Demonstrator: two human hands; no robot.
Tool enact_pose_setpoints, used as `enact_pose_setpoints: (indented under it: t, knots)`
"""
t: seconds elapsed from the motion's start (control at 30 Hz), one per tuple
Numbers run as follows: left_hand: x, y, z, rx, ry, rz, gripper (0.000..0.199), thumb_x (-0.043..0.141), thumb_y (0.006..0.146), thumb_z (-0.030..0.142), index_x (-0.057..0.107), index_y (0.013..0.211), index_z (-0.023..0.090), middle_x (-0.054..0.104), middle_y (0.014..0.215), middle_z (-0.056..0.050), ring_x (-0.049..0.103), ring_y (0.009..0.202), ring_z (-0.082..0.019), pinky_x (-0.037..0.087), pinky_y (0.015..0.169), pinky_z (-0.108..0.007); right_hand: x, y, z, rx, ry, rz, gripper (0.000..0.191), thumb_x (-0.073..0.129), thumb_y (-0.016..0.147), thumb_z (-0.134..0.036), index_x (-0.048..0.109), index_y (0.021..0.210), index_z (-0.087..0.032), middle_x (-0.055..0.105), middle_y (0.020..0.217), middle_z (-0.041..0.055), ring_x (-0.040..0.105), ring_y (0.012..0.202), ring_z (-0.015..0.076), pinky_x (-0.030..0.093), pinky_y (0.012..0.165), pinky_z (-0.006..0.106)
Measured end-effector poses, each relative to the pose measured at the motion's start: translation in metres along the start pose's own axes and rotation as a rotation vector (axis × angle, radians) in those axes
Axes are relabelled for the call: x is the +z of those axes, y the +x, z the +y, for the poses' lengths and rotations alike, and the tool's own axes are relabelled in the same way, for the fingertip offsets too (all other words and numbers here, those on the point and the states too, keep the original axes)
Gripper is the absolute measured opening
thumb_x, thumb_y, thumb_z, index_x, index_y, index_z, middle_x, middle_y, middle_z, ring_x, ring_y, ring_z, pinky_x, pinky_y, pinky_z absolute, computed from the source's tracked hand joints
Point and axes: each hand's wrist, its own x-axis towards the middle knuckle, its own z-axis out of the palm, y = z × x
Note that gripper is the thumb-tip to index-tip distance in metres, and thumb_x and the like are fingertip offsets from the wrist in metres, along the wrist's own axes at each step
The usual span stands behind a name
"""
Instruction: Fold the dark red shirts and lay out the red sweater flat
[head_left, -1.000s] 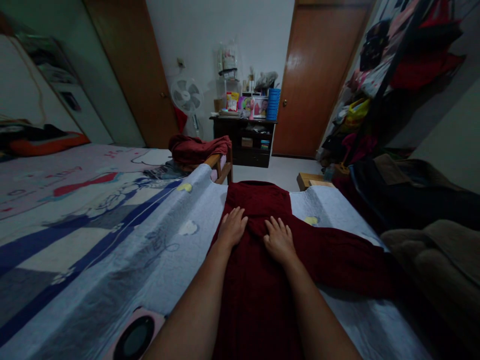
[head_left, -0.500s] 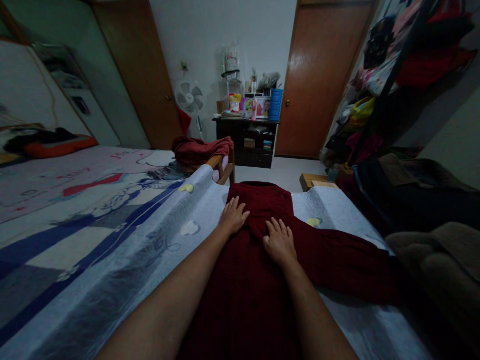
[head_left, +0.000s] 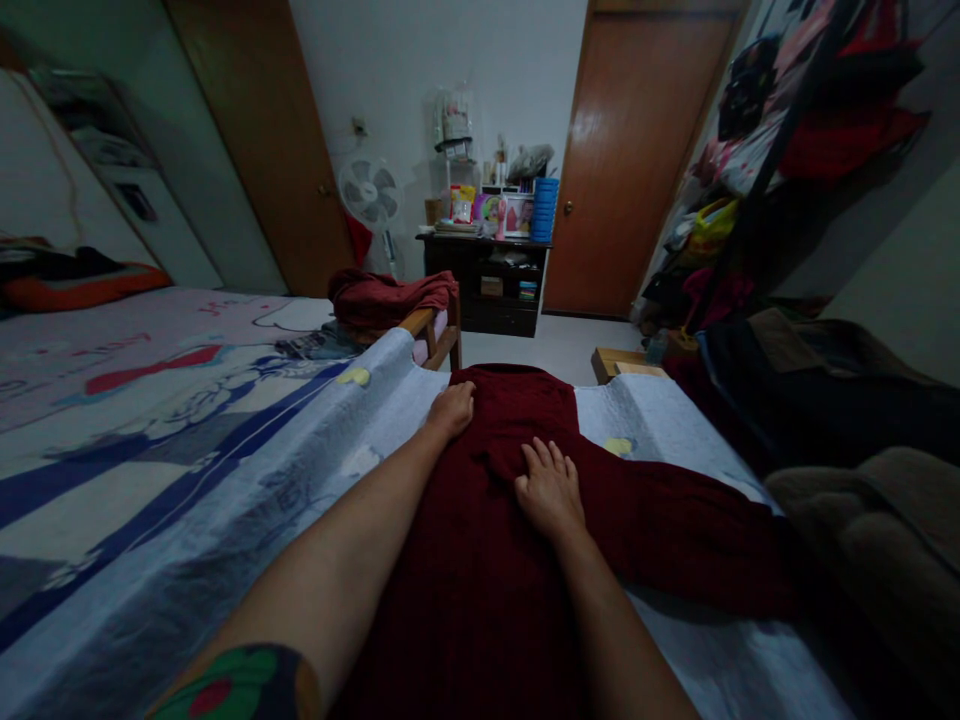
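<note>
A dark red garment (head_left: 480, 560) lies spread on a light blue-grey cover (head_left: 300, 530), with one sleeve stretched out to the right. My left hand (head_left: 452, 409) is at the garment's upper left edge, its fingers curled closed on the cloth. Flat on the upper middle of the garment, near a fold, rests my right hand (head_left: 551, 487), fingers apart and holding nothing.
Left is a bed with a patterned sheet (head_left: 172, 400). A reddish cloth (head_left: 390, 300) hangs over a wooden frame (head_left: 448, 345) ahead. Dark folded clothes (head_left: 840, 390) lie at the right. Farther back stand a fan (head_left: 371, 190) and a dark cabinet (head_left: 487, 285).
My left hand has shifted slightly left to the garment's edge and its fingers have curled in. My right hand stays on the cloth. The view has turned slightly to the right.
</note>
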Motion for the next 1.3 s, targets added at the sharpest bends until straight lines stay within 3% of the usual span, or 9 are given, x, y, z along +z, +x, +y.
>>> enact_pose_setpoints:
  t: [0.13,0.3,0.4,0.5,0.6,0.83,0.93,1.07,1.3]
  knots:
    - [0.002,0.009,-0.005,0.035,-0.003,-0.033,0.034,0.047,0.086,0.017,0.055,0.118,0.019,0.059,0.125,-0.009,0.052,0.119,-0.021,0.038,0.105,-0.034,0.002,0.001,0.000,0.000,0.015,0.020,0.060,0.039,0.084,-0.029,0.042,0.144,-0.021,0.032,0.155,0.0033,0.020,0.144,0.0260,0.010,0.116,0.044]
    - [0.008,0.017,0.000,0.037,-0.012,-0.084,0.043,0.041,0.087,0.012,0.050,0.129,0.015,0.052,0.138,-0.011,0.046,0.129,-0.019,0.034,0.109,-0.030,0.002,0.001,0.000,0.013,0.024,0.016,0.060,0.039,0.084,-0.028,0.043,0.144,-0.020,0.031,0.155,0.0038,0.020,0.144,0.0263,0.010,0.116,0.044]
    - [0.011,0.022,0.005,0.004,-0.017,-0.110,0.039,0.038,0.091,0.018,0.053,0.127,0.015,0.056,0.135,-0.010,0.050,0.126,-0.018,0.036,0.107,-0.028,0.000,0.000,0.000,0.009,0.023,0.014,0.061,0.040,0.084,-0.029,0.042,0.144,-0.020,0.032,0.155,0.0042,0.020,0.144,0.0264,0.010,0.116,0.044]
    - [0.014,0.021,0.013,-0.070,-0.005,-0.085,0.043,0.037,0.092,0.022,0.047,0.133,0.015,0.055,0.136,-0.012,0.051,0.125,-0.021,0.039,0.104,-0.034,-0.002,0.000,0.000,0.011,0.033,0.006,0.061,0.040,0.083,-0.029,0.042,0.144,-0.020,0.032,0.155,0.0040,0.020,0.144,0.0261,0.011,0.116,0.044]
    - [0.019,0.012,0.023,-0.135,0.022,-0.022,0.050,0.037,0.092,0.025,0.036,0.141,0.012,0.046,0.144,-0.016,0.043,0.132,-0.026,0.034,0.108,-0.041,-0.003,0.000,0.000,0.015,0.047,0.005,0.061,0.040,0.083,-0.029,0.043,0.143,-0.020,0.033,0.155,0.0039,0.021,0.144,0.0252,0.012,0.116,0.043]
    - [0.024,0.004,0.029,-0.131,0.075,0.016,0.044,0.036,0.091,0.026,0.046,0.132,0.014,0.034,0.152,-0.015,0.028,0.141,-0.027,0.022,0.114,-0.046,-0.003,0.001,-0.001,0.025,0.060,0.011,0.061,0.040,0.082,-0.027,0.045,0.142,-0.020,0.034,0.154,0.0035,0.021,0.144,0.0253,0.011,0.116,0.042]
    - [0.019,0.012,0.027,-0.110,0.081,-0.018,0.041,0.042,0.087,0.026,0.051,0.125,0.014,0.041,0.148,-0.015,0.035,0.137,-0.028,0.028,0.111,-0.046,-0.003,0.001,-0.001,0.024,0.069,0.012,0.061,0.040,0.082,-0.027,0.045,0.142,-0.020,0.034,0.154,0.0034,0.022,0.144,0.0256,0.011,0.116,0.043]
    - [0.014,0.021,0.026,-0.116,0.077,-0.050,0.038,0.047,0.082,0.028,0.056,0.116,0.015,0.059,0.127,-0.015,0.052,0.120,-0.029,0.040,0.100,-0.042,-0.003,0.000,-0.001,0.024,0.078,0.022,0.061,0.040,0.082,-0.027,0.045,0.142,-0.020,0.034,0.154,0.0032,0.022,0.144,0.0256,0.011,0.116,0.044]
    - [0.024,0.011,0.027,-0.121,0.075,0.048,0.047,0.042,0.085,0.025,0.045,0.130,0.012,0.045,0.143,-0.016,0.036,0.135,-0.027,0.029,0.110,-0.041,0.000,0.003,0.000,0.031,0.063,0.025,0.061,0.041,0.081,-0.027,0.045,0.141,-0.020,0.034,0.154,0.0027,0.022,0.144,0.0245,0.011,0.116,0.043]
